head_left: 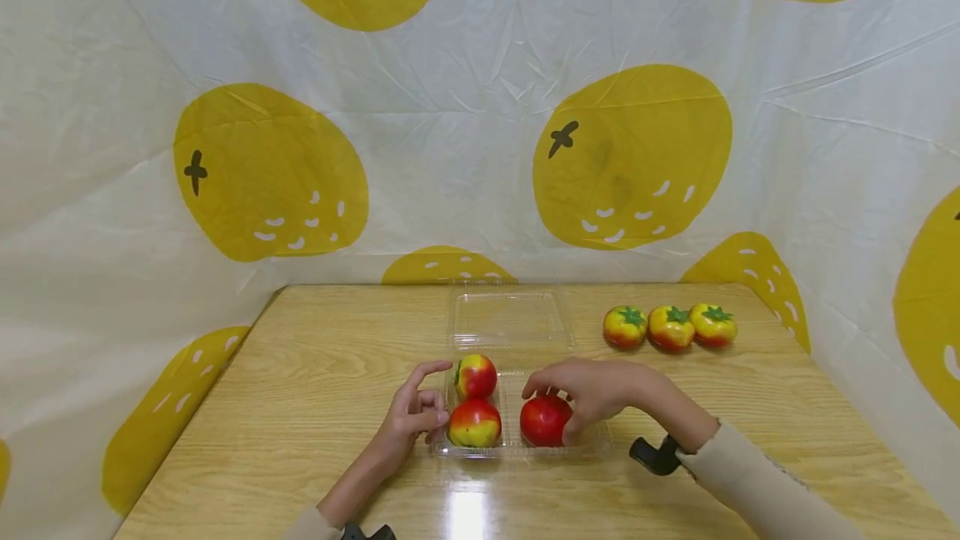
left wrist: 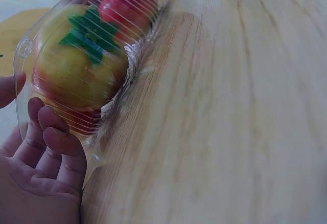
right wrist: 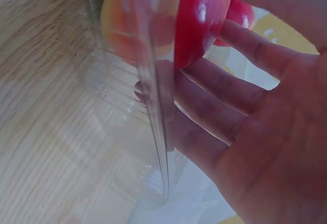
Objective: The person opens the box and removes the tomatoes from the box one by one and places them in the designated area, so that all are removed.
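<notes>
A clear plastic clamshell box [head_left: 508, 450] lies open on the table, its lid [head_left: 510, 319] folded back. Two red-and-yellow tomatoes, one farther [head_left: 476, 377] and one nearer [head_left: 475, 423], sit in its left side. On the right side, my right hand [head_left: 592, 390] grips a red tomato [head_left: 545, 421] from above, thumb and fingers around it. In the right wrist view the fingers [right wrist: 219, 91] reach past the clear wall to that tomato. My left hand [head_left: 411, 413] stays at the box's left edge, index finger extended, other fingers loosely bent by the wall [left wrist: 23, 50].
Three more yellow-and-red tomatoes with green tops, at left [head_left: 625, 327], middle [head_left: 671, 328] and right [head_left: 713, 325], stand in a row at the table's back right. A white cloth with yellow fruit prints [head_left: 450, 173] hangs behind and around the wooden table [head_left: 315, 390].
</notes>
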Demonstrator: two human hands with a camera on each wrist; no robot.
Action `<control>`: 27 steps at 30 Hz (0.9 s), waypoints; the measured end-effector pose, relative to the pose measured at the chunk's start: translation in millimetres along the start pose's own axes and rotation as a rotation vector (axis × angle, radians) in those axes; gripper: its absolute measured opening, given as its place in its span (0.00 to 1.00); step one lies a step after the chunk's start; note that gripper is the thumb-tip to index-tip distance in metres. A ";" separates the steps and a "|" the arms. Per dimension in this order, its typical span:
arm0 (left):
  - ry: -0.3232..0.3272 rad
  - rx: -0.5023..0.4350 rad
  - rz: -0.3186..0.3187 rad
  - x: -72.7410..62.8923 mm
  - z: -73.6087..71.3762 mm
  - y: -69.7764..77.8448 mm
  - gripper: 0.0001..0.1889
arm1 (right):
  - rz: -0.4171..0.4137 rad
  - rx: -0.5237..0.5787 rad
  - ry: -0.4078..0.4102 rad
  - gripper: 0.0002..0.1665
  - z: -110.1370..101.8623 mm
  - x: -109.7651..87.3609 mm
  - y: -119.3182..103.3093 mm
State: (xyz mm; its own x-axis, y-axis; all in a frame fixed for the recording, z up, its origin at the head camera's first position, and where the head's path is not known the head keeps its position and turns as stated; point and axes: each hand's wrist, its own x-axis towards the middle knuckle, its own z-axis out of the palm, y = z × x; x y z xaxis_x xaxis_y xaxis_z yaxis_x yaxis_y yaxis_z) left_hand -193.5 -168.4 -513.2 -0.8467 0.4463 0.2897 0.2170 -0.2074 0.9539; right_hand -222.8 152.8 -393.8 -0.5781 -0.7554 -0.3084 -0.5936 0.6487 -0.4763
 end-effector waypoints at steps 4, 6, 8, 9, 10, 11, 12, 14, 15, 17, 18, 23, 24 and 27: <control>0.000 0.000 -0.002 -0.2 -0.1 0.6 0.34 | 0.021 -0.007 -0.004 0.36 1.0 2.8 -0.2; -0.003 -0.001 -0.002 -0.1 -0.2 1.0 0.34 | 0.038 -0.018 -0.002 0.36 1.4 3.7 -0.7; -0.006 0.000 -0.002 -0.1 -0.3 1.1 0.34 | 0.051 -0.030 0.001 0.35 1.5 4.3 -1.7; -0.007 -0.001 -0.001 0.0 -0.4 1.1 0.34 | 0.054 -0.034 0.003 0.35 1.4 4.6 -2.2; -0.007 -0.001 0.000 0.0 -0.4 1.2 0.34 | 0.060 -0.039 0.004 0.35 1.4 4.9 -2.7; -0.007 -0.001 0.000 0.0 -0.5 1.2 0.34 | 0.063 -0.044 0.007 0.35 1.4 5.3 -3.2; -0.006 -0.001 0.000 0.0 -0.6 1.2 0.34 | 0.057 -0.050 0.011 0.35 1.2 5.7 -3.7; -0.005 0.000 -0.003 -0.2 -0.3 0.9 0.34 | 0.056 -0.048 0.015 0.36 1.5 6.3 -4.5; -0.005 -0.001 -0.002 -0.2 -0.1 0.9 0.34 | 0.052 -0.053 0.017 0.37 1.9 6.6 -4.3; -0.005 -0.002 -0.003 0.0 -0.2 1.0 0.34 | 0.040 -0.064 0.018 0.39 1.8 7.8 -4.4; -0.005 -0.002 -0.002 0.1 -0.3 1.0 0.34 | 0.029 -0.069 0.017 0.39 1.8 8.6 -4.2; -0.008 -0.003 0.004 0.7 -0.8 0.6 0.34 | -0.004 -0.084 0.017 0.39 2.1 11.8 -2.9; -0.007 -0.002 0.005 0.7 -0.8 0.5 0.34 | -0.008 -0.087 0.020 0.39 2.2 12.3 -2.6; -0.005 -0.003 0.003 0.4 -1.0 0.0 0.34 | -0.013 -0.089 0.030 0.39 1.8 12.5 -2.7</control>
State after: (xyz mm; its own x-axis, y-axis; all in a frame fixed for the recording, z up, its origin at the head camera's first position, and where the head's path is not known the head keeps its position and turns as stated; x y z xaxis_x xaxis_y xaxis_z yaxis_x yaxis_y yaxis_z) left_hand -194.3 -169.1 -513.1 -0.8434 0.4504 0.2930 0.2181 -0.2115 0.9527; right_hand -227.4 141.5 -397.9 -0.5855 -0.7619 -0.2771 -0.6481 0.6452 -0.4046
